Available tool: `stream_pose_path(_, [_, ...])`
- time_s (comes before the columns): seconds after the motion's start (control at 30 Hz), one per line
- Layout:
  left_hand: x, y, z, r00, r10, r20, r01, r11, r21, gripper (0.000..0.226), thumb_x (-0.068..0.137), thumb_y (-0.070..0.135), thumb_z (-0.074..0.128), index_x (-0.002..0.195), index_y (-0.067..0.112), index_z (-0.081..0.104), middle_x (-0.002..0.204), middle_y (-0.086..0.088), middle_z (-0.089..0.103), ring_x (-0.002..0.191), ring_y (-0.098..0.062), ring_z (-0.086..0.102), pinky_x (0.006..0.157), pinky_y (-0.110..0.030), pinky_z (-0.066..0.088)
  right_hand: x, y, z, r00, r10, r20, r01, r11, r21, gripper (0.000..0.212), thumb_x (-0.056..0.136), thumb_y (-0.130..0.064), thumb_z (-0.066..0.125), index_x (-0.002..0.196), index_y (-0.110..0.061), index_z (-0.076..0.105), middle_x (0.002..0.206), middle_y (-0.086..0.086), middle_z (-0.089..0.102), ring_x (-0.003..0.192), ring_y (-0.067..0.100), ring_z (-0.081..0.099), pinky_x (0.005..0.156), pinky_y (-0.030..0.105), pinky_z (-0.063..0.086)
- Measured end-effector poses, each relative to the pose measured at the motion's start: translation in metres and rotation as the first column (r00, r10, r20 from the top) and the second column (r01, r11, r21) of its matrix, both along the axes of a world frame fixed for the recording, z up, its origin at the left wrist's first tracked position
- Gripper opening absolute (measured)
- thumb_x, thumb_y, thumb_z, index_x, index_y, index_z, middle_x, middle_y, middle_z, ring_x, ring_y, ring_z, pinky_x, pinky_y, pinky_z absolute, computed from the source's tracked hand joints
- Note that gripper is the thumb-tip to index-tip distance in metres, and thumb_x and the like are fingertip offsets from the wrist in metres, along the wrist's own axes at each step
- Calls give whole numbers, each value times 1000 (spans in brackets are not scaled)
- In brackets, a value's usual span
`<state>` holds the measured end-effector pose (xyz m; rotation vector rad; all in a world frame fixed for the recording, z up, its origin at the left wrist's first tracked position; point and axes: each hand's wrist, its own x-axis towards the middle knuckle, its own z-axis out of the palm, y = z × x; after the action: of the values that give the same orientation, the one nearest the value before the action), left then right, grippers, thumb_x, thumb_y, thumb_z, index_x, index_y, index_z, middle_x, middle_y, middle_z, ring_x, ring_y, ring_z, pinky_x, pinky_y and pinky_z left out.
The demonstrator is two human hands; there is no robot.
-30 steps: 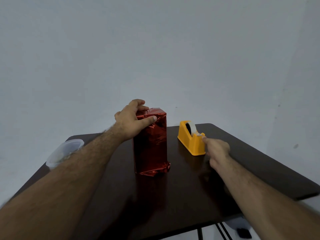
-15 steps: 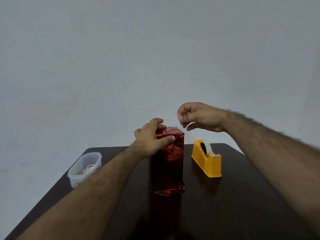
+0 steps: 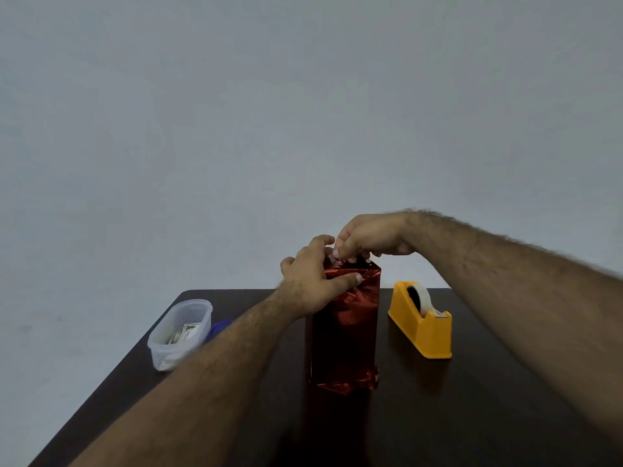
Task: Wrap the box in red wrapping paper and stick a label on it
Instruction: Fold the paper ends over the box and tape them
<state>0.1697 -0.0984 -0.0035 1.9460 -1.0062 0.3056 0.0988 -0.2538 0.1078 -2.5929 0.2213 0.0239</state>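
Observation:
A tall box wrapped in shiny red paper (image 3: 347, 335) stands upright in the middle of the dark table (image 3: 438, 416). My left hand (image 3: 312, 281) grips its top left corner, thumb across the front face and fingers over the top. My right hand (image 3: 365, 241) comes in from above with its fingertips down on the folded paper at the top of the box. A piece of tape between those fingers is too small to make out. The paper at the box's bottom end is crumpled outward.
A yellow tape dispenser (image 3: 421, 320) with a white roll stands right of the box. A translucent plastic tub (image 3: 180, 332) holding small printed pieces sits at the left, with a blue object (image 3: 220, 326) behind my left forearm. A bare grey wall rises behind the table.
My right hand went from the tape dispenser up above the box, then dropped onto the box's top. My left hand kept its grip on the box's top throughout.

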Motion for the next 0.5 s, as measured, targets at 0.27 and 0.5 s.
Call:
stream_pose_path(0.27, [3, -1, 0, 999, -34, 1, 34, 999, 13, 89, 88, 60, 77, 159, 32, 32, 143, 17, 62, 124, -8, 35, 111, -38, 21, 9, 16, 8, 989, -136, -63, 120, 971, -207, 12, 88, -28, 77, 85, -17, 74, 77, -7, 67, 73, 13, 53, 62, 30, 35])
stream_pose_path(0.5, [7, -3, -1, 998, -56, 29, 56, 998, -6, 86, 86, 62, 77, 155, 30, 36, 136, 17, 67, 127, -6, 48, 117, -43, 21, 14, 41, 29, 936, -291, -197, 187, 888, -420, 30, 95, -25, 76, 70, -18, 61, 64, -5, 56, 39, 9, 30, 37, 12, 25])
